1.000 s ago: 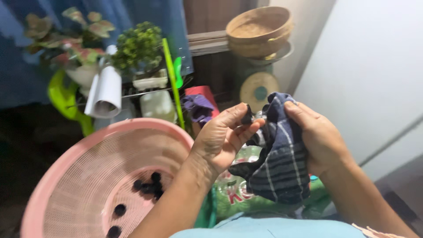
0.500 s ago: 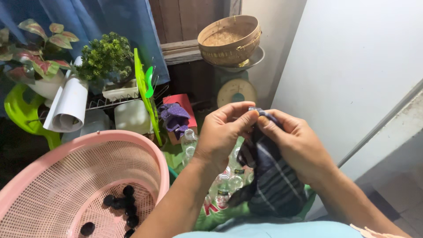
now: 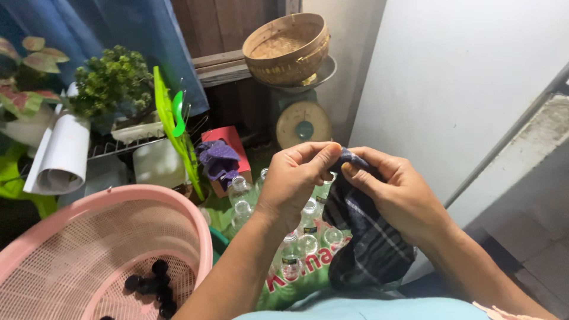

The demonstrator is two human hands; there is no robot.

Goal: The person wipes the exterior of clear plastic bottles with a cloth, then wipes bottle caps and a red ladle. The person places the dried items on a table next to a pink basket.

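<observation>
A dark blue plaid cloth (image 3: 367,240) hangs between my hands in the middle of the head view. My left hand (image 3: 296,178) pinches its top edge with thumb and fingers. Close beside it, my right hand (image 3: 397,192) grips the same edge, fingers curled over the fabric. The rest of the cloth drapes down over my lap. Below my hands stands a green sack holding several clear plastic bottles (image 3: 302,228).
A pink mesh laundry basket (image 3: 101,249) with small dark items inside sits at lower left. Behind are potted plants (image 3: 109,80), a rolled white sheet (image 3: 59,157), a green hanger (image 3: 175,127), a purple cloth (image 3: 218,159), a woven basket (image 3: 287,47) on a scale (image 3: 302,124), and a white wall (image 3: 462,77).
Both hands gathered the cloth's upper edge and came together. The view shifted right, so the pink basket slid toward the lower left.
</observation>
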